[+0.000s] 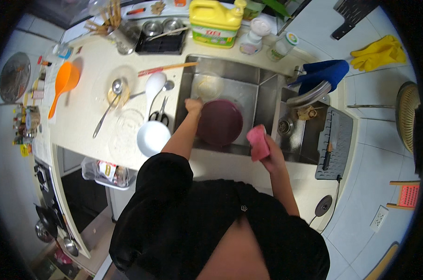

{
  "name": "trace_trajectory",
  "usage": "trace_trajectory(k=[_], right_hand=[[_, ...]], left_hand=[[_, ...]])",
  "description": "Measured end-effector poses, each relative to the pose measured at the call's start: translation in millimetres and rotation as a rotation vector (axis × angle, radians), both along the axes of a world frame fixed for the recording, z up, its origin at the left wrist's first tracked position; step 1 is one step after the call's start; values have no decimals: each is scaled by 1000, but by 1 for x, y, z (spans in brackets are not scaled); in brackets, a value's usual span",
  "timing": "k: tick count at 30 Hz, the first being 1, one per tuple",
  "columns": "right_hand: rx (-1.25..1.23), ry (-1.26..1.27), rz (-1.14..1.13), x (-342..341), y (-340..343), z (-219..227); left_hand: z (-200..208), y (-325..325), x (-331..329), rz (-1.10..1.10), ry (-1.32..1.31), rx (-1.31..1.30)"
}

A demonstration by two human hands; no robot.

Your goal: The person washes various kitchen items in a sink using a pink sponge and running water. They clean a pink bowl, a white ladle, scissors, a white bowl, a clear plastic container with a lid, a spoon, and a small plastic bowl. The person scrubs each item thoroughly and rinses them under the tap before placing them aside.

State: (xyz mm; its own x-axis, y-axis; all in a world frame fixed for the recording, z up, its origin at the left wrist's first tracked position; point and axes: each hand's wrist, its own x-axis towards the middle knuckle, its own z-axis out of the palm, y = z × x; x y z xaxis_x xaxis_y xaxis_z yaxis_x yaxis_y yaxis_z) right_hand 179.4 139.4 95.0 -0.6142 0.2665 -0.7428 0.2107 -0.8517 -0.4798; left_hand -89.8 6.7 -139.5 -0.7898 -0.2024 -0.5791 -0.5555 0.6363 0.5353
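Observation:
A dark red round bowl (219, 122) sits in the larger basin of the steel sink (252, 100). My left hand (194, 106) is closed at its upper left rim, the fingertips partly hidden. Behind that bowl lies a clear round dish (208, 87), also in the basin. Over the basin's front right edge, my right hand (274, 159) grips a pink sponge (258, 143), apart from the bowl.
Left of the sink lie a white bowl (153, 139), scissors (160, 115), a white spoon (154, 87), chopsticks (167, 69) and a ladle (108, 112). A yellow jug (214, 25) stands behind. Right, a knife (329, 151) rests on a grey mat (338, 135).

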Motion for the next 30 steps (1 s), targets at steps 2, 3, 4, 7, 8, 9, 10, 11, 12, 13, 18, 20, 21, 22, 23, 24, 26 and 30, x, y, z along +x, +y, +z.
trace_trajectory(k=[2, 3, 4, 7, 8, 9, 10, 11, 12, 13, 18, 20, 21, 22, 23, 24, 26, 30], right_hand=[[-14, 7, -6, 10, 8, -3], [-32, 23, 10, 19, 14, -11], [-50, 36, 8, 26, 17, -14], [-36, -26, -35, 30, 20, -21], [-35, -39, -45, 29, 19, -24], [-35, -49, -40, 24, 19, -28], [-37, -59, -24, 17, 20, -33], [-38, -78, -8, 9, 20, -40], [-43, -96, 1, 0, 19, -48], [-43, -110, 18, -10, 19, -54], [149, -64, 376, -56, 16, -59], [591, -121, 557, -75, 9, -78], [918, -120, 611, -79, 1, -116], [1249, -119, 659, -81, -7, -149], [1345, -106, 643, -84, -16, -168], [1446, -85, 627, -89, -24, -183], [1581, -105, 740, -95, -28, -207], [1363, -240, 964, -93, -27, -195]], left_hand=[[-42, -8, -19, 0, -70, 23], [-56, -12, -20, -3, -24, 79], [-53, -8, -24, 10, -121, 126], [-19, 9, -29, 154, -287, 311], [13, 20, -25, 256, -251, 413], [36, 25, -21, 371, -208, 514], [42, 26, -21, 413, -209, 633], [48, 24, -18, 431, -193, 657], [55, 23, -17, 440, -178, 677], [57, 19, -17, 456, -157, 702], [81, -11, 8, 342, -367, 1481], [95, -18, 20, 325, -408, 1652], [114, -15, 26, 315, -396, 1629], [138, -9, 32, 308, -382, 1608], [153, -10, 35, 306, -354, 1592], [145, -18, 38, 267, -341, 1669], [160, -21, 44, 193, -310, 1605], [191, -18, 45, 92, -168, 1446]])
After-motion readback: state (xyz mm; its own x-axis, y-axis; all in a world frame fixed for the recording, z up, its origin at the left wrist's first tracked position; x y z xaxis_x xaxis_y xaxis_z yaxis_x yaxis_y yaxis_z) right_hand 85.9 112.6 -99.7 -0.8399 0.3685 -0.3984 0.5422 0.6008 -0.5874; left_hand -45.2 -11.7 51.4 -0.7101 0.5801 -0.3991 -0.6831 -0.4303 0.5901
